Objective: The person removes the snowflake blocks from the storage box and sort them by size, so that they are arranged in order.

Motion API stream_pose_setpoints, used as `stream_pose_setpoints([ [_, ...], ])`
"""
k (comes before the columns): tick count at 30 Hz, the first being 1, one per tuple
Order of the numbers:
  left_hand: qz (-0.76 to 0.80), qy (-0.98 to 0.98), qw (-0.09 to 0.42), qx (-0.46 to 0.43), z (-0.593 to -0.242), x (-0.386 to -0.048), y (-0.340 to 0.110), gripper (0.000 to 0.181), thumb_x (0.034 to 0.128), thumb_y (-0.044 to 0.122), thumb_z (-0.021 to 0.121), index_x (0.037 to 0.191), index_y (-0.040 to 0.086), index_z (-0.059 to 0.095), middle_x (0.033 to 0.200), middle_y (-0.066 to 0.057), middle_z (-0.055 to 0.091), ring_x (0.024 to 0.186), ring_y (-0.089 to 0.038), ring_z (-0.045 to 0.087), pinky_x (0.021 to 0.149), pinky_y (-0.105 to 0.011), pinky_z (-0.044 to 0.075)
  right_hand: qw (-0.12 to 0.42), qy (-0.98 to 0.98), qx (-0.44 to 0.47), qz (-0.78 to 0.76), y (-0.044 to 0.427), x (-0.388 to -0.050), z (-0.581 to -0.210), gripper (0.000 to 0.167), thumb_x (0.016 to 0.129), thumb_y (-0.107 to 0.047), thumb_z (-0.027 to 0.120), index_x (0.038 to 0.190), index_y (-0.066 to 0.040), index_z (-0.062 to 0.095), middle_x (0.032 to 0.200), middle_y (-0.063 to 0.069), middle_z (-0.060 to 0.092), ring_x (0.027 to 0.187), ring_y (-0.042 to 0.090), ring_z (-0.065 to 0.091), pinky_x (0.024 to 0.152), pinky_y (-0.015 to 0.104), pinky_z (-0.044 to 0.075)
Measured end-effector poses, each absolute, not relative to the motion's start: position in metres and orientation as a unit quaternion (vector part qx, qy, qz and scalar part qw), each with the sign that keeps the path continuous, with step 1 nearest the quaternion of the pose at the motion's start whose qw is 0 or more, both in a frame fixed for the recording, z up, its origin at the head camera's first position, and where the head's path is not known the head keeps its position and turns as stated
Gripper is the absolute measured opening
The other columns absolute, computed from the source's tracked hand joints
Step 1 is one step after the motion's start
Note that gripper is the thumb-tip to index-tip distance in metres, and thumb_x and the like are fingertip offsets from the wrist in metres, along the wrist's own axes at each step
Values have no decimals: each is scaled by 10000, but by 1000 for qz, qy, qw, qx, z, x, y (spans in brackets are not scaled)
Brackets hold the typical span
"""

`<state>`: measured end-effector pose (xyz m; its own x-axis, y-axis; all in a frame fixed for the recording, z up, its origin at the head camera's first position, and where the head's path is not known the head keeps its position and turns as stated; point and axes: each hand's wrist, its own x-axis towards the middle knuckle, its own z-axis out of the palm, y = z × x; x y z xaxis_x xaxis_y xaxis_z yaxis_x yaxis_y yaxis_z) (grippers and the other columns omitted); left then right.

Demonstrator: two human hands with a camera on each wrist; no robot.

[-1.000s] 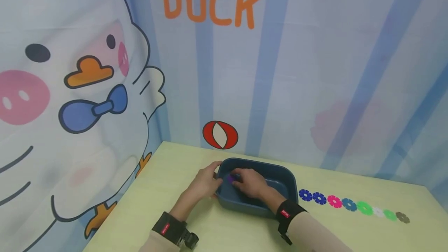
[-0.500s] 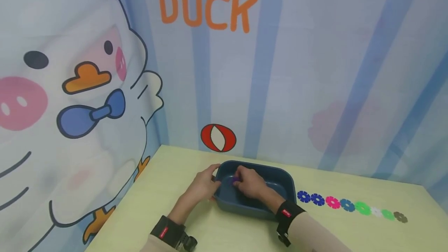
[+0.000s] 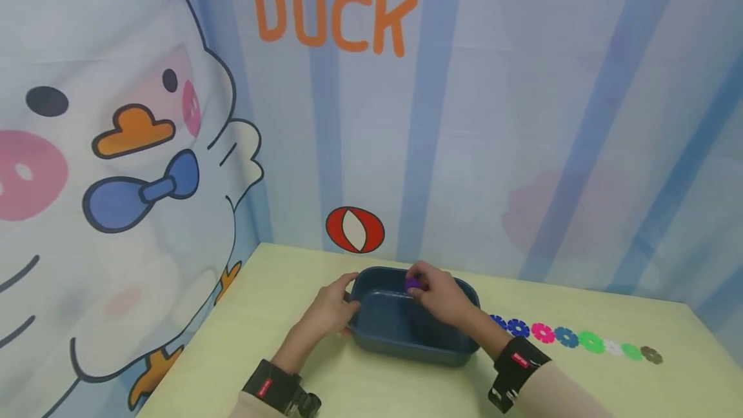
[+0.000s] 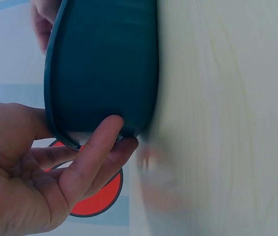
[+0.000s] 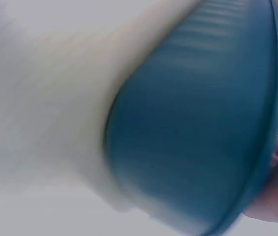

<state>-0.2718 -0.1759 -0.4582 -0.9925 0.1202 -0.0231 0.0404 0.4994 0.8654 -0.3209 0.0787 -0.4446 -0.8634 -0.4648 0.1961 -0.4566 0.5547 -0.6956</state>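
Note:
A dark blue plastic basin (image 3: 406,351) sits on the table. At its left end my left hand (image 3: 329,307) grips it, thumb at the rim and fingers against the outer wall; the left wrist view shows these fingers (image 4: 92,160) beneath the end of the basin. Over the basin's back right part, my right hand (image 3: 444,295) pinches a small purple piece (image 3: 413,284), mostly covered by the fingers. No other piece shows in the visible part of the basin. The right wrist view is blurred and filled mainly by the basin's outer wall (image 5: 193,118).
To the right of the basin, several flower-shaped notched plastic discs lie in a row, among them a pink disc (image 3: 542,333) and a brown disc (image 3: 651,355). A printed duck curtain (image 3: 371,115) stands behind the pale yellow table (image 3: 220,353).
My right hand has lifted from the basin's floor with the purple piece and moved right, towards the back rim. The left hand keeps its grip on the basin. The head view has shifted slightly.

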Motion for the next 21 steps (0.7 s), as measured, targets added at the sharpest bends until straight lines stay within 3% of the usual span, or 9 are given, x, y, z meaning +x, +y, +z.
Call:
stream_pose_setpoints([
  [6,498,865,41,45,-460,-271,-176,638,1001,-11,607,1603,49,405,1104,-226,658,667,-203,697,528,-383,667,-11,884,-274,-379,111,-316,-435,242,997,-22,680,1238,-38,704,807,50,688,676,120,553,585,256,466],
  [10,499,864,41,48,-460,-271,-174,635,1002,-18,612,1600,46,408,1107,-234,656,685,-212,708,526,-385,666,-16,890,-259,-374,132,-312,-432,244,995,-31,691,1237,-58,715,868,63,722,712,121,569,618,248,499],
  [15,501,863,41,50,-459,-270,-172,637,1000,-13,619,1599,45,409,1104,-227,655,710,-220,713,533,-390,669,-38,900,-229,-370,155,-306,-429,243,988,-33,694,1231,-40,685,806,28,679,702,140,589,620,263,516],
  [21,500,864,40,42,-457,-269,-173,635,1002,-6,622,1599,47,410,1122,-236,654,737,-227,718,534,-388,669,-40,898,-204,-388,181,-301,-426,217,1010,-43,677,1224,-21,643,822,59,691,751,229,662,652,275,547],
])
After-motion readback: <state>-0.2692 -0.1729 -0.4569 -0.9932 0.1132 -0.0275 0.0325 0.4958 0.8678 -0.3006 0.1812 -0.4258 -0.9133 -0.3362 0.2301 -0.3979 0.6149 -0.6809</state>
